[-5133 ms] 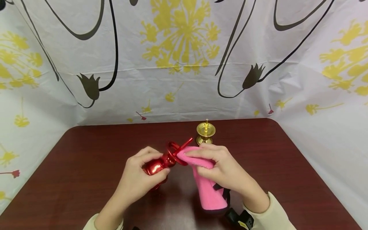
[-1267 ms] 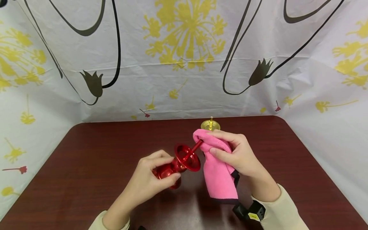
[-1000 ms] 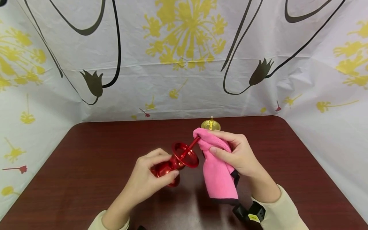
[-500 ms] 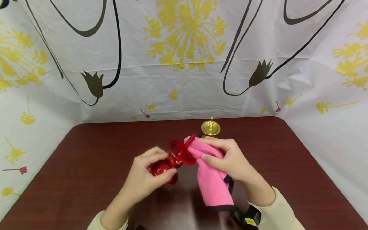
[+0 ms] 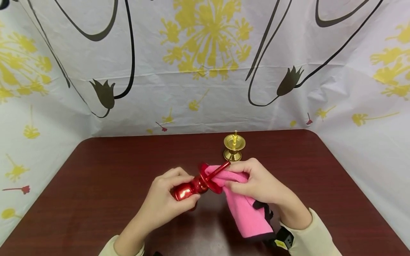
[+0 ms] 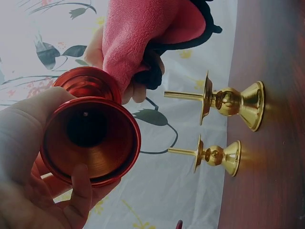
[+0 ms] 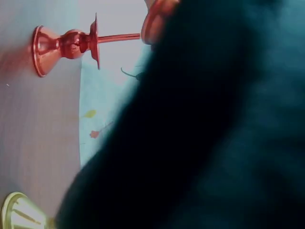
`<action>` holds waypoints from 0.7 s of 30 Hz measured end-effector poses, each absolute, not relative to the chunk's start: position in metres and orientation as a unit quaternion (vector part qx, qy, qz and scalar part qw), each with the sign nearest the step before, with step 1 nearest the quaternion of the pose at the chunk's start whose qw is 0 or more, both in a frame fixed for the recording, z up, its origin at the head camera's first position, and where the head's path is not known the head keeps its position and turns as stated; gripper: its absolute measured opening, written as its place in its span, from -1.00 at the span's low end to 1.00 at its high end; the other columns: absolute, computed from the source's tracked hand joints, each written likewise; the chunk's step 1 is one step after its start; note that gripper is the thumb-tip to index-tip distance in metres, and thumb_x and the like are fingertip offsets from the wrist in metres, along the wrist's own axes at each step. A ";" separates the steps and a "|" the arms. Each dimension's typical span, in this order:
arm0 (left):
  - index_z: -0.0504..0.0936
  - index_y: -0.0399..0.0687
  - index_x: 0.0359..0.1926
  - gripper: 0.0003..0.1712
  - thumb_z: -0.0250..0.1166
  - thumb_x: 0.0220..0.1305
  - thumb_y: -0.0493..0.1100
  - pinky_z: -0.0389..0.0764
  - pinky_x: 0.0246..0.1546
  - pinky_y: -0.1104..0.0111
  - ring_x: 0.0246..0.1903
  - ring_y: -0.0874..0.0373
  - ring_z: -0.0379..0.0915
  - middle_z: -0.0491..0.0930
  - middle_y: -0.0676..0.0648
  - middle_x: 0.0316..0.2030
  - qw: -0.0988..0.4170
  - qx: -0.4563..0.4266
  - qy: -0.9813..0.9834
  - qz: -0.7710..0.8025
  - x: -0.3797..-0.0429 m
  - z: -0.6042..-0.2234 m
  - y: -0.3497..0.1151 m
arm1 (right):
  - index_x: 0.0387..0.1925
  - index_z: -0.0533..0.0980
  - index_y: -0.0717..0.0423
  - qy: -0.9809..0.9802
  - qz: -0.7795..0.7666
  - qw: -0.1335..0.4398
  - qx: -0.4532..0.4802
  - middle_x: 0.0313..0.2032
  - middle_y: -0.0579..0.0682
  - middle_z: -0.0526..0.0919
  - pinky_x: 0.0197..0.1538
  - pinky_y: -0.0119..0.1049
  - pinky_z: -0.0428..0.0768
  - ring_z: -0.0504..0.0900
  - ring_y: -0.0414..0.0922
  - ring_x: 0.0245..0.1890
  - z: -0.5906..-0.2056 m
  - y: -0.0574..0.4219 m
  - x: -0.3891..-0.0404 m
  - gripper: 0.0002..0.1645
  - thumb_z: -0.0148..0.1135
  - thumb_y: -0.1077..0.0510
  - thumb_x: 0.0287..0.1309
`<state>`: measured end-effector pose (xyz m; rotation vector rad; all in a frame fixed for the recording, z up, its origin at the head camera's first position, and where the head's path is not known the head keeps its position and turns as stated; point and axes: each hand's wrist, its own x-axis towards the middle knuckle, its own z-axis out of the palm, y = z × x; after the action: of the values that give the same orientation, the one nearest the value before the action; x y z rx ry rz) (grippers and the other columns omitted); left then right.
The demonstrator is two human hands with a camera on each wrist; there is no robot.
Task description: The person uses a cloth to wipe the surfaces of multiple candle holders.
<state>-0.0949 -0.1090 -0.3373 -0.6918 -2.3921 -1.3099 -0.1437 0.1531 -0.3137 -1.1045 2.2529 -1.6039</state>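
Note:
My left hand (image 5: 169, 197) grips a shiny red metal candlestick (image 5: 187, 190) round its body, tilted so its spike points up and right. Its hollow base (image 6: 90, 138) faces the camera in the left wrist view. Between the fingers and thumb of my right hand (image 5: 256, 181) is a pink cloth (image 5: 245, 217) with black edging. A fold of it lies against the candlestick's drip pan, behind the spike, and the rest hangs down. Dark, blurred material fills most of the right wrist view and hides that hand.
A gold candlestick (image 5: 234, 145) stands beyond my right hand; the left wrist view shows a second gold candlestick (image 6: 219, 157) beside it. Another red candlestick (image 7: 71, 45) stands on the table (image 5: 112, 170) in the right wrist view. A patterned curtain hangs behind.
The cloth was at the spike's tip a second ago and is now down at the drip pan. Over the last half second both hands shift slightly right, and the candlestick leans over more.

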 end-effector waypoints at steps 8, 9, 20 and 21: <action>0.78 -0.01 -0.23 -0.67 0.58 -0.14 -0.20 0.62 -0.39 0.46 -0.33 0.34 0.50 0.61 0.20 -0.37 0.195 -0.238 -0.850 -0.428 -0.095 -0.338 -0.109 | -0.17 0.69 0.16 0.748 -0.534 0.119 -0.376 -0.44 0.00 0.71 -0.55 -0.42 0.55 0.55 -0.33 -0.55 -0.315 0.156 -0.147 -0.71 0.25 0.43 0.07; 0.79 -0.01 -0.24 -0.67 0.58 -0.15 -0.19 0.62 -0.39 0.46 -0.33 0.34 0.50 0.61 0.20 -0.37 0.197 -0.239 -0.850 -0.426 -0.096 -0.338 -0.109 | -0.16 0.69 0.16 0.748 -0.532 0.122 -0.377 -0.43 0.00 0.71 -0.54 -0.42 0.55 0.55 -0.33 -0.54 -0.315 0.157 -0.147 -0.71 0.25 0.43 0.07; 0.79 0.00 -0.24 -0.67 0.58 -0.15 -0.17 0.60 -0.40 0.47 -0.33 0.35 0.48 0.61 0.22 -0.38 0.194 -0.237 -0.858 -0.413 -0.098 -0.339 -0.109 | -0.12 0.68 0.15 0.750 -0.516 0.128 -0.394 -0.35 0.01 0.71 -0.48 -0.40 0.59 0.59 -0.29 -0.49 -0.312 0.158 -0.146 -0.68 0.24 0.43 0.09; 0.79 0.00 -0.24 -0.67 0.58 -0.16 -0.18 0.60 -0.40 0.47 -0.33 0.36 0.48 0.61 0.22 -0.38 0.195 -0.237 -0.858 -0.412 -0.097 -0.339 -0.109 | -0.12 0.68 0.16 0.749 -0.517 0.130 -0.395 -0.35 0.01 0.72 -0.47 -0.39 0.60 0.60 -0.29 -0.48 -0.312 0.158 -0.145 -0.68 0.25 0.43 0.09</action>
<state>-0.0973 -0.1088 -0.3388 -0.6632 -2.4051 -1.1535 -0.1452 0.1579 -0.3115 -1.1465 2.1754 -1.5022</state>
